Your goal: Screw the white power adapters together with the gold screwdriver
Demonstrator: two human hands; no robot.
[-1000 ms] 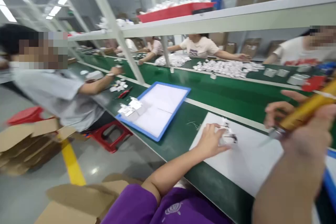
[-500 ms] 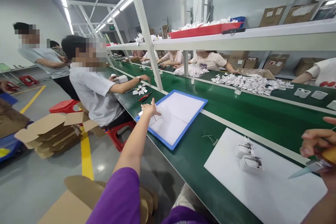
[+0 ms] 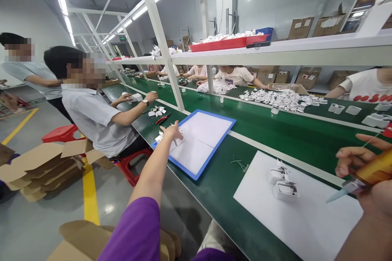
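1. Nearest me, my right hand is closed around an amber-bodied dispenser, its pale nozzle slanting down and to the left, apart from the parts below.
2. Under that nozzle side, a white board lies aslant on the green bench. Two open white housings, a front one and a rear one, sit close together on it, with metal pieces showing at their tops.
3. My left arm, in a purple sleeve, reaches out along the bench. My left hand is over the near left end of a blue-rimmed tray, right at some white parts. My fingers hide the contact, so I cannot tell whether I grip any of them.
4. Just past the tray lie red-handled pliers and a small cluster of white pieces; a co-worker in a light shirt sits beside them.
5. Beyond my bench runs a green belt, with a broad heap of white parts on its far side.
6. Farther back, a shelf carries a red bin of white pieces; cartons stand behind.
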